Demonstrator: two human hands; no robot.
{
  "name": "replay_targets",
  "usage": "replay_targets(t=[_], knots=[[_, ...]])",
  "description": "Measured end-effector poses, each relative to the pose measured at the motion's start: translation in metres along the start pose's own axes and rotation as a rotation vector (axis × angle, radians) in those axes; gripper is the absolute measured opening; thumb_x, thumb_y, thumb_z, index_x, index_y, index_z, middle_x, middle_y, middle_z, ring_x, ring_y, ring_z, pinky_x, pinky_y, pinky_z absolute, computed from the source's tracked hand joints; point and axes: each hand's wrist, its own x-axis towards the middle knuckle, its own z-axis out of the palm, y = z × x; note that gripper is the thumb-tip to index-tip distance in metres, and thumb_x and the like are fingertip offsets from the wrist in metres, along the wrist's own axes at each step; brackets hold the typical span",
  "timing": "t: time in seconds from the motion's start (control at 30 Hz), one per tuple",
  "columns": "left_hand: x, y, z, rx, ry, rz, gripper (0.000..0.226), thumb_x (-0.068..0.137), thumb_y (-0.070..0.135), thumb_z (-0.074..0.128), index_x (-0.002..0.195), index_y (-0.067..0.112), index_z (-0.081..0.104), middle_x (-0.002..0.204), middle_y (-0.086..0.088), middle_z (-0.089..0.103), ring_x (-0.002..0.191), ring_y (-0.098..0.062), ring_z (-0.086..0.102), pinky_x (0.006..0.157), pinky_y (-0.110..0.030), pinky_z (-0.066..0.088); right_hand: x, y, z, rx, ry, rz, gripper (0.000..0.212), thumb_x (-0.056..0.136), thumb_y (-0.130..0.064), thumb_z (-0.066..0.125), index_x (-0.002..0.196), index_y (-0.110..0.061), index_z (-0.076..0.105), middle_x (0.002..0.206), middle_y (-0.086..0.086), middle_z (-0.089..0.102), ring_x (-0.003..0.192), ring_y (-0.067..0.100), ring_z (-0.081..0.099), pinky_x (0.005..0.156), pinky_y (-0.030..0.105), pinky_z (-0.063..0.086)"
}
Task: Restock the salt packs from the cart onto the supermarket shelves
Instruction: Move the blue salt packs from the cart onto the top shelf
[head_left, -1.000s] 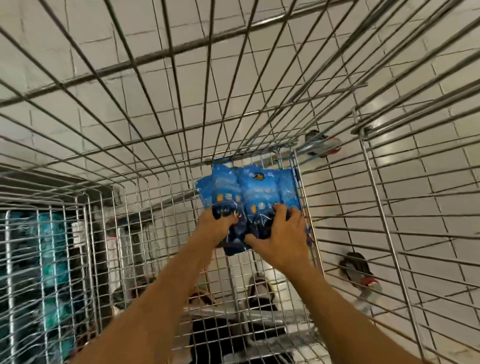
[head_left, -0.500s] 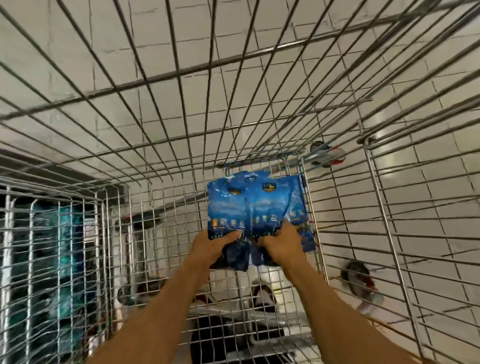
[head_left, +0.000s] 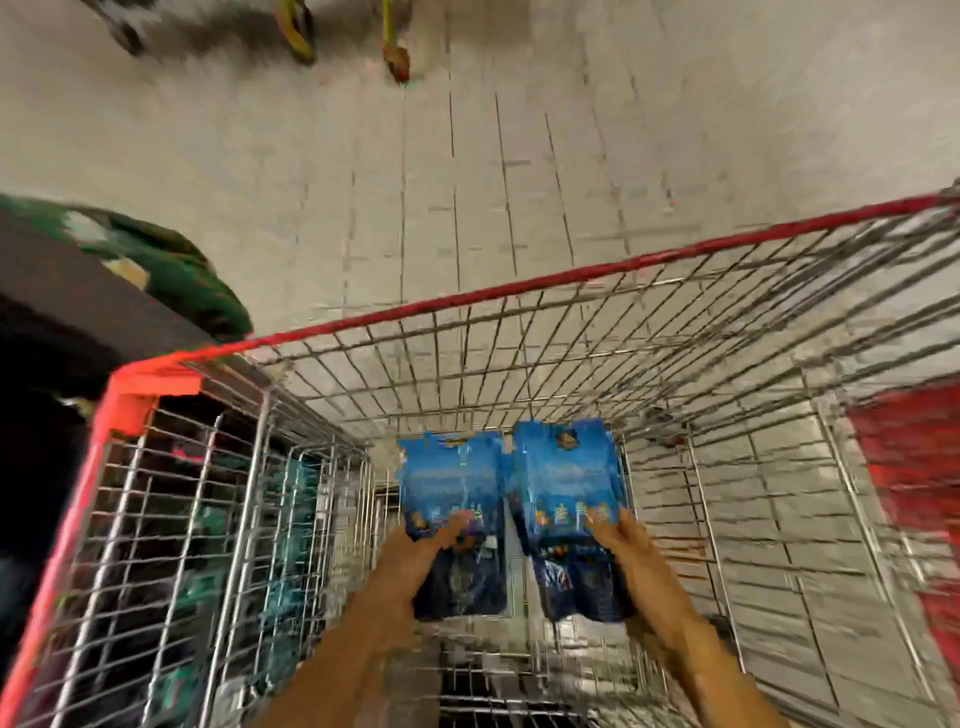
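The tiled floor (head_left: 363, 171) is filling the top of the blurred view, with dark and yellow-green shapes at its far edge too smeared to name. The wire cart (head_left: 649, 364), red-rimmed, is taking up the lower half; its mesh walls are closing in on both arms from left, right and ahead. Left of the cart a dark shelf (head_left: 78, 291) is carrying a green bag (head_left: 176, 270), and teal goods are showing through the cart's left wall. A red panel (head_left: 914, 467) is standing beyond the right wall.

Inside the cart, the left hand (head_left: 415, 561) is gripping the left pack (head_left: 452, 499) near its lower end, thumb lying across the front. The right hand (head_left: 634, 556) is gripping the right pack (head_left: 566, 488) the same way, at its right edge. Both blue packs are being held side by side, just touching or nearly so, long axes running away from the person, dark ends pointing toward the wrists. How many packs each hand is holding cannot be told.
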Motion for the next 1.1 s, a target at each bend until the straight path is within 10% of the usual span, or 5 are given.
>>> replay_targets(t=[0.2,0.33,0.47,0.6,1.1], knots=[[-0.137,0.043,-0.037,-0.272,0.094,0.270,0.064,0.031,0.051,0.097,0.088,0.033,0.076,0.094,0.000,0.078,0.086,-0.028,0.074,0.081,-0.048,0.058,-0.096,-0.059,0.025,-0.078,-0.202,-0.146,0.057,0.084,-0.019,0.074,0.138,-0.018,0.053,0.140,0.005,0.057,0.131,0.023,0.053,0.115,0.048,0.036],[-0.229,0.056,-0.073,-0.395,0.210,0.500,0.068,0.037,0.047,0.097,0.098,0.024,0.076,0.099,-0.012,0.076,0.087,-0.032,0.074,0.065,-0.035,0.059,-0.146,-0.099,0.062,-0.188,-0.336,-0.316,0.030,0.088,0.001,0.067,0.114,-0.015,0.064,0.098,0.000,0.077,0.085,0.003,0.073,0.076,0.018,0.057],[-0.326,0.066,-0.118,-0.427,0.406,0.699,0.057,0.048,0.041,0.092,0.096,0.017,0.077,0.095,-0.009,0.077,0.082,-0.020,0.075,0.062,-0.024,0.057,-0.212,-0.133,0.112,-0.219,-0.520,-0.416,0.043,0.074,-0.010,0.075,0.116,-0.008,0.067,0.105,0.015,0.075,0.102,0.032,0.070,0.095,0.050,0.053],[-0.423,0.052,-0.161,-0.484,0.544,0.843,0.045,0.058,0.027,0.089,0.099,0.013,0.076,0.101,-0.017,0.075,0.086,-0.029,0.074,0.068,-0.034,0.058,-0.288,-0.152,0.169,-0.244,-0.731,-0.519,0.041,0.072,-0.005,0.074,0.112,-0.003,0.066,0.104,0.020,0.075,0.095,0.036,0.071,0.091,0.055,0.056],[-0.748,-0.086,-0.274,-0.541,1.241,1.258,0.047,0.061,0.038,0.080,0.102,0.015,0.075,0.108,-0.006,0.075,0.102,-0.024,0.071,0.089,-0.038,0.055,-0.617,-0.082,0.339,-0.200,-1.661,-0.716,0.036,0.067,-0.024,0.077,0.102,-0.018,0.076,0.107,0.006,0.076,0.096,0.020,0.073,0.083,0.032,0.059]])
